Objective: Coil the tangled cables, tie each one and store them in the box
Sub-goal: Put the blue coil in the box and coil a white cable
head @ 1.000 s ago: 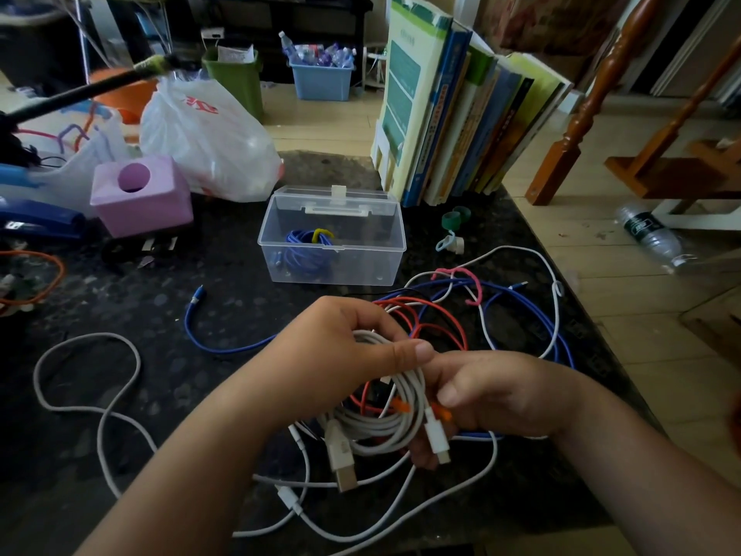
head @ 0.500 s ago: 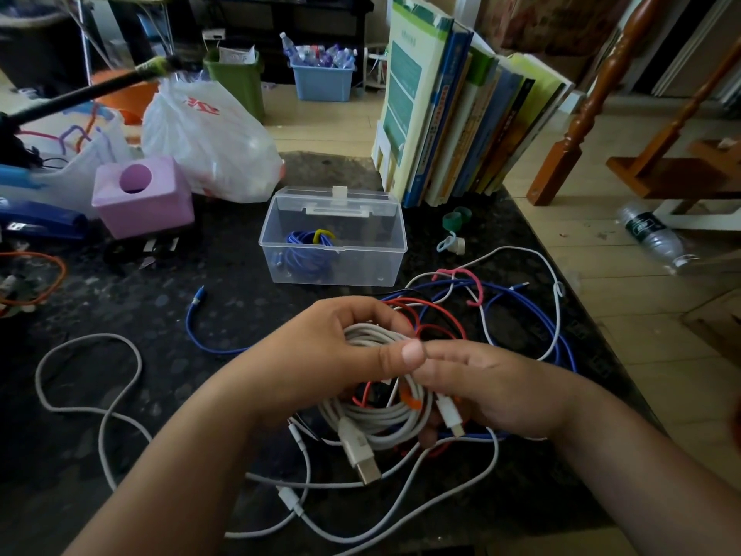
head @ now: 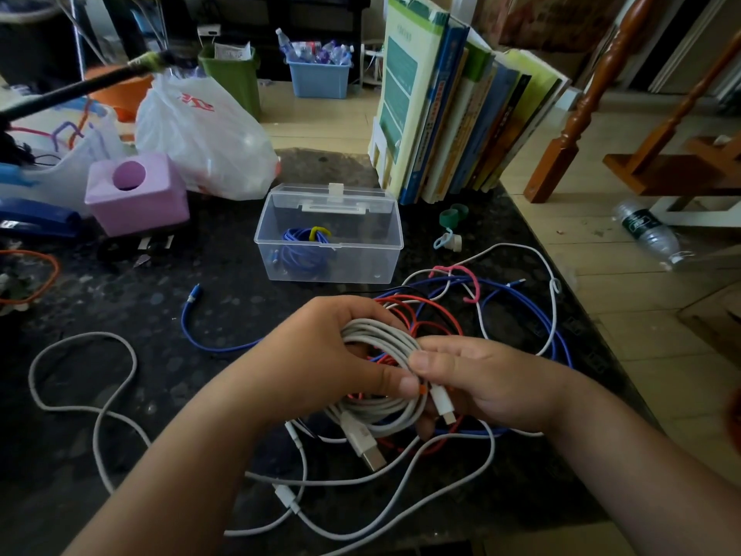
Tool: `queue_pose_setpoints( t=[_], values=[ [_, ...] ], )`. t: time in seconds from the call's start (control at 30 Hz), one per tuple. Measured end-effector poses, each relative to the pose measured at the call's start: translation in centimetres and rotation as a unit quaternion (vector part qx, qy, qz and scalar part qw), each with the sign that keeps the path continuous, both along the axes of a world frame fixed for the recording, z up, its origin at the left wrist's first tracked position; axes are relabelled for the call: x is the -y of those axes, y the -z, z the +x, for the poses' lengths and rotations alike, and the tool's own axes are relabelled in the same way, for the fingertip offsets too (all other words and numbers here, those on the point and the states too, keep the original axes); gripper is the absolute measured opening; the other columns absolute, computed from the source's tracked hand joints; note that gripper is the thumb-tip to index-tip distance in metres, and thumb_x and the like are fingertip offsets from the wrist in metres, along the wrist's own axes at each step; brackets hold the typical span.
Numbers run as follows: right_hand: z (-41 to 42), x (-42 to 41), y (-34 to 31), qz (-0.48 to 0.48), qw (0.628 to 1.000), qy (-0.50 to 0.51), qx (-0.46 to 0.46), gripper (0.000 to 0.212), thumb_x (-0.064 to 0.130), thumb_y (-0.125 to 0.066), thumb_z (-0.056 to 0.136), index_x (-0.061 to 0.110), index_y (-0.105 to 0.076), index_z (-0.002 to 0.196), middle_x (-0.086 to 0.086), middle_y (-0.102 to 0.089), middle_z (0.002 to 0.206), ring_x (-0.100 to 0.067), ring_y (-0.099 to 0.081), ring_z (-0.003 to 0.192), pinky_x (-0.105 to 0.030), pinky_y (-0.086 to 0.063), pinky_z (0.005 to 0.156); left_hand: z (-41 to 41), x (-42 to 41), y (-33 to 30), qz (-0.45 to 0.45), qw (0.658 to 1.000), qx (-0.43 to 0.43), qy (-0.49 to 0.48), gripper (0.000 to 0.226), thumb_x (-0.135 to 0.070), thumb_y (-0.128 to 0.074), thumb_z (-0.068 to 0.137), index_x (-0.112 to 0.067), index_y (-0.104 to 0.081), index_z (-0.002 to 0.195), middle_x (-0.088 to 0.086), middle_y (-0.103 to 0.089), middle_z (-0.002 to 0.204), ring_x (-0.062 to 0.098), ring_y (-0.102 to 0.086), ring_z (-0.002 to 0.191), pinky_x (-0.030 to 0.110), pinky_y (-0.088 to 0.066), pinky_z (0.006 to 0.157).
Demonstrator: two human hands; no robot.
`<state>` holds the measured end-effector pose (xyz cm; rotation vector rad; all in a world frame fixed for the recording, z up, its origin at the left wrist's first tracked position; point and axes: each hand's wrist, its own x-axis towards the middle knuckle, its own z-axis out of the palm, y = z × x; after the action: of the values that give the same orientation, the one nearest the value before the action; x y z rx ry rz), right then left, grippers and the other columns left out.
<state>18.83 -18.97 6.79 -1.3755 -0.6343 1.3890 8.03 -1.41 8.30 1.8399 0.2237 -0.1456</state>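
Note:
My left hand (head: 320,351) grips a coiled white cable (head: 381,339) above the dark table. Its USB plug (head: 367,445) hangs below the coil. My right hand (head: 481,379) pinches the coil's right side, where a small orange tie (head: 422,390) shows and a white connector (head: 443,403) dangles. Under my hands lies a tangle of a red cable (head: 433,311), a blue cable (head: 533,311) and white cables (head: 553,286). Behind it stands the open clear box (head: 385,258) with a coiled blue cable (head: 300,250) bound by a yellow tie inside.
A loose white cable (head: 80,407) snakes over the left of the table. A purple box (head: 136,190), white plastic bags (head: 200,126) and a row of books (head: 453,102) stand at the back. The table edge runs down the right side, with wooden floor beyond.
My hands have drawn closer together on the coil. The orange tie that stuck out near my right fingers is now mostly tucked against the coil, and the white connector has swung slightly.

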Motion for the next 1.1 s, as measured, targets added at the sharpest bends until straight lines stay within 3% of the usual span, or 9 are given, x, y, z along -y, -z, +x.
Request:
queue_pose_setpoints(
  t=[0.17, 0.33, 0.43, 0.53, 0.67, 0.87, 0.97, 1.1],
  values=[
    [0.2, -0.2, 0.0, 0.008, 1.0, 0.014, 0.011, 0.028, 0.048, -0.058, 0.084, 0.025, -0.072, 0.087, -0.004, -0.068, 0.084, -0.022, -0.061, 0.076, -0.031, -0.054, 0.075, 0.1, 0.6, 0.0, 0.025, 0.998, 0.024, -0.056, 0.048, -0.057, -0.083, 0.045, -0.039, -0.072, 0.088, -0.007, -0.076, 0.08, 0.013, -0.073, 0.073, 0.038, -0.061, 0.071],
    [0.4, 0.2, -0.2, -0.001, 0.999, 0.024, 0.037, 0.04, 0.059, -0.054, 0.083, 0.026, -0.074, 0.094, -0.003, -0.07, 0.085, -0.019, -0.064, 0.075, -0.029, -0.053, 0.074, 0.0, 0.5, 0.4, 0.017, 0.998, 0.038, -0.05, 0.042, -0.059, -0.084, 0.052, -0.037, -0.073, 0.088, -0.006, -0.076, 0.08, 0.013, -0.073, 0.073, 0.036, -0.062, 0.069],
    [0.8, 0.5, -0.2, 0.009, 0.999, 0.043, -0.012, 0.04, 0.049, -0.054, 0.087, 0.014, -0.073, 0.095, -0.006, -0.068, 0.079, -0.019, -0.063, 0.07, -0.034, -0.05, 0.072, -0.1, 0.3, 0.5, 0.021, 0.997, 0.052, -0.046, 0.04, -0.058, -0.083, 0.055, -0.037, -0.074, 0.088, -0.007, -0.076, 0.08, 0.01, -0.073, 0.071, 0.026, -0.06, 0.065],
    [1.1, 0.7, -0.6, 0.044, 0.998, 0.034, -0.002, 0.03, 0.027, -0.045, 0.095, 0.016, -0.071, 0.086, -0.004, -0.065, 0.076, -0.016, -0.061, 0.07, -0.034, -0.048, 0.072, -0.1, 0.2, 0.5, 0.008, 0.996, 0.067, -0.059, 0.038, -0.054, -0.084, 0.056, -0.035, -0.075, 0.087, -0.008, -0.076, 0.08, 0.007, -0.073, 0.072, 0.016, -0.055, 0.063],
    [1.4, 1.0, -1.4, 0.037, 0.997, -0.024, 0.069, 0.019, 0.018, -0.047, 0.095, 0.018, -0.066, 0.09, -0.001, -0.063, 0.08, -0.014, -0.058, 0.074, -0.028, -0.049, 0.072, -0.2, -0.2, 0.5, -0.005, 0.995, 0.066, -0.081, 0.038, -0.054, -0.084, 0.054, -0.036, -0.074, 0.086, -0.006, -0.076, 0.078, 0.008, -0.073, 0.071, 0.015, -0.054, 0.061],
    [1.3, 1.2, -1.3, 0.006, 0.97, -0.049, 0.236, 0.015, 0.039, -0.057, 0.095, 0.027, -0.062, 0.088, 0.003, -0.06, 0.08, -0.013, -0.056, 0.076, -0.035, -0.049, 0.076, -0.2, -0.1, 0.7, -0.016, 0.993, 0.068, -0.091, 0.032, -0.048, -0.085, 0.056, -0.032, -0.075, 0.082, -0.004, -0.076, 0.075, 0.008, -0.072, 0.067, 0.015, -0.053, 0.06],
    [1.1, 1.0, -1.2, -0.003, 0.947, -0.022, 0.319, 0.016, 0.047, -0.059, 0.09, 0.033, -0.063, 0.085, 0.009, -0.061, 0.075, -0.007, -0.056, 0.07, -0.029, -0.05, 0.068, -0.1, 0.0, 0.8, -0.023, 0.993, 0.068, -0.094, 0.034, -0.049, -0.085, 0.055, -0.029, -0.076, 0.082, -0.003, -0.076, 0.075, 0.009, -0.072, 0.068, 0.016, -0.053, 0.06],
    [0.9, 0.9, -0.9, 0.008, 0.916, 0.035, 0.401, 0.021, 0.054, -0.066, 0.083, 0.035, -0.069, 0.09, 0.003, -0.07, 0.083, -0.014, -0.067, 0.076, -0.04, -0.059, 0.071, -0.1, -0.4, 0.8, -0.024, 0.993, 0.053, -0.098, 0.034, -0.049, -0.085, 0.056, -0.031, -0.076, 0.083, -0.003, -0.076, 0.076, 0.009, -0.072, 0.068, 0.015, -0.053, 0.059]
  ],
)
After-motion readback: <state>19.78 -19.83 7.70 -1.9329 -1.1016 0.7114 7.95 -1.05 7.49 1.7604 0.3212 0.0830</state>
